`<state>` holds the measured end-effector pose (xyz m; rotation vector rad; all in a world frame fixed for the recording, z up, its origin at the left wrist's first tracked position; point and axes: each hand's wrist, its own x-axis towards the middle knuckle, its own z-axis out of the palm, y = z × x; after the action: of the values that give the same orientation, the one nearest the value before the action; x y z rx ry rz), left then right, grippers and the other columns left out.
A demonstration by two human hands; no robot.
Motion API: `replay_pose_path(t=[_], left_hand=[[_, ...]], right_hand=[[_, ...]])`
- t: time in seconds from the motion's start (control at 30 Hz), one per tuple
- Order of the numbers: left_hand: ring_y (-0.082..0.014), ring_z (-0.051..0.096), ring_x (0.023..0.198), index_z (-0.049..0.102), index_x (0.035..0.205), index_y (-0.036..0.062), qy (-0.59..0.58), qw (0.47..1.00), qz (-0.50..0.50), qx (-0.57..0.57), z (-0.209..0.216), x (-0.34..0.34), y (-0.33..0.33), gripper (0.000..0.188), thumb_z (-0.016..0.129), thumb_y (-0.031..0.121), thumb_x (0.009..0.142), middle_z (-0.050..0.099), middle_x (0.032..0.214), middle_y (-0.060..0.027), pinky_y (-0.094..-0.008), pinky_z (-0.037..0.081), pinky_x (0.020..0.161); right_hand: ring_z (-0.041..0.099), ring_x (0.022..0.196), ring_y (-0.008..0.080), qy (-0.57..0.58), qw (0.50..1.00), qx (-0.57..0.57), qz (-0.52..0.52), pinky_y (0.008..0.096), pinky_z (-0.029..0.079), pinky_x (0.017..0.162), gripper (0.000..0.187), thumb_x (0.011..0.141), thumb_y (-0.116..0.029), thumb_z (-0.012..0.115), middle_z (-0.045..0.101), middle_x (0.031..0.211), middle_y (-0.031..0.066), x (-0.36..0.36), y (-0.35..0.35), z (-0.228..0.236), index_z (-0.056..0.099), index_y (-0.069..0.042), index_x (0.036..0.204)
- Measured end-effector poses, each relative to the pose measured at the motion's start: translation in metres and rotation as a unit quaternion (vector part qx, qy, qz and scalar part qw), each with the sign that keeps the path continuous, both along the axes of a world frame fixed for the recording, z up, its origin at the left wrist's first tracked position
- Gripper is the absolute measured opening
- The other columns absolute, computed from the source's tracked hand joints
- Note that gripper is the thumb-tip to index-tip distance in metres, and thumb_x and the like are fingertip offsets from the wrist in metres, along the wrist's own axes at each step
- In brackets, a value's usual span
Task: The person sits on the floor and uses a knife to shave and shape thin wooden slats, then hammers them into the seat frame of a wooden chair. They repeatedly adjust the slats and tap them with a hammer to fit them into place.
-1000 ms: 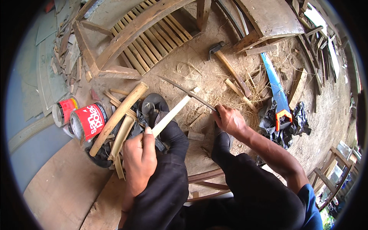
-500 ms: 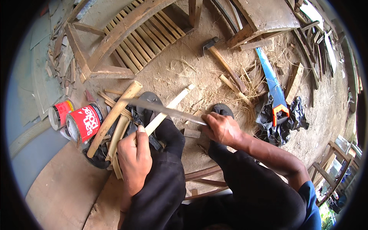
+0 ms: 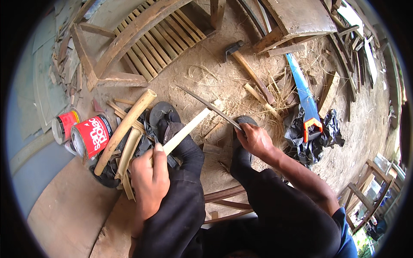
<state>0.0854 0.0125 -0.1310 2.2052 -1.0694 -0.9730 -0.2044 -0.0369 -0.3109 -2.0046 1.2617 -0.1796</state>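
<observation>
My left hand (image 3: 149, 178) is closed around the near end of a pale bamboo strip (image 3: 187, 131), which slants up and away to the right between my legs. In my right hand (image 3: 257, 141) is a long-bladed knife (image 3: 208, 104); its handle is hidden in the fist. The blade crosses the strip near its far end, and the tip points to the far left. Whether the edge touches the strip I cannot tell. Beside my left foot a round bamboo pole (image 3: 124, 131) leans with a split bamboo piece (image 3: 129, 150) next to it.
Two red cans (image 3: 91, 135) stand at the left. A slatted wooden chair frame (image 3: 120, 41) lies at the far left. Farther ahead are a hammer (image 3: 249, 71) and a blue-bladed handsaw (image 3: 303, 88) on black plastic (image 3: 297, 142). Wood shavings (image 3: 279, 94) litter the ground.
The knife has moved along the strip toward its far end, its tip swinging away from the bamboo pole. My right hand has shifted slightly right; my left hand still holds the strip.
</observation>
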Motion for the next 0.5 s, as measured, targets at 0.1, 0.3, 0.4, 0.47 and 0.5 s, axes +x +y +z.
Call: replay_pose_path(t=[0.1,0.3,0.4,0.47,0.5], left_hand=[[-0.0082,0.043,0.04,0.052,0.061,0.0004,0.034,0.994,0.018,-0.106,0.024,-0.002,-0.004,0.048,0.05,0.018,0.105,0.047,0.047,-0.0001,-0.0294,0.03,0.041],[-0.0124,0.043,0.037,0.051,0.064,0.0,-0.046,0.997,0.015,-0.061,-0.007,0.003,-0.029,0.049,0.048,0.022,0.107,0.044,0.045,-0.0024,-0.0304,0.033,0.04],[-0.0119,0.044,0.037,0.049,0.059,0.0004,-0.083,0.995,0.011,-0.055,-0.015,0.009,-0.024,0.053,0.048,0.023,0.107,0.044,0.045,-0.0028,-0.0302,0.033,0.04],[-0.0119,0.043,0.036,0.048,0.057,0.0005,-0.09,0.994,0.006,-0.055,-0.017,0.01,-0.019,0.054,0.048,0.023,0.107,0.044,0.044,-0.0026,-0.0302,0.033,0.04],[-0.0119,0.043,0.036,0.048,0.057,0.0007,-0.091,0.995,0.004,-0.05,-0.017,0.01,-0.016,0.055,0.048,0.023,0.107,0.043,0.044,-0.0026,-0.0303,0.033,0.04]], right_hand=[[0.069,0.073,0.0438,-0.008,1.0,0.01,-0.003,0.0513,0.057,0.064,0.021,0.096,-0.023,0.064,0.069,0.085,0.0218,0.014,-0.011,0.001,0.062,-0.003,0.102],[0.069,0.072,0.0457,-0.029,0.997,0.077,-0.01,0.0546,0.055,0.064,0.021,0.096,-0.021,0.062,0.067,0.077,0.0261,0.051,-0.042,-0.01,0.059,0.0,0.098],[0.069,0.07,0.0453,-0.053,0.987,0.152,0.01,0.054,0.055,0.064,0.02,0.096,-0.019,0.062,0.066,0.074,0.0243,0.052,-0.044,0.004,0.057,0.0,0.094],[0.069,0.07,0.0446,-0.047,0.994,0.089,0.047,0.0535,0.056,0.064,0.019,0.095,-0.019,0.062,0.065,0.072,0.0233,0.049,-0.035,0.019,0.057,0.0,0.096],[0.069,0.07,0.0435,-0.076,0.993,0.019,0.088,0.0528,0.056,0.062,0.019,0.095,-0.018,0.061,0.065,0.077,0.0242,0.05,-0.031,0.024,0.057,0.0,0.1]])
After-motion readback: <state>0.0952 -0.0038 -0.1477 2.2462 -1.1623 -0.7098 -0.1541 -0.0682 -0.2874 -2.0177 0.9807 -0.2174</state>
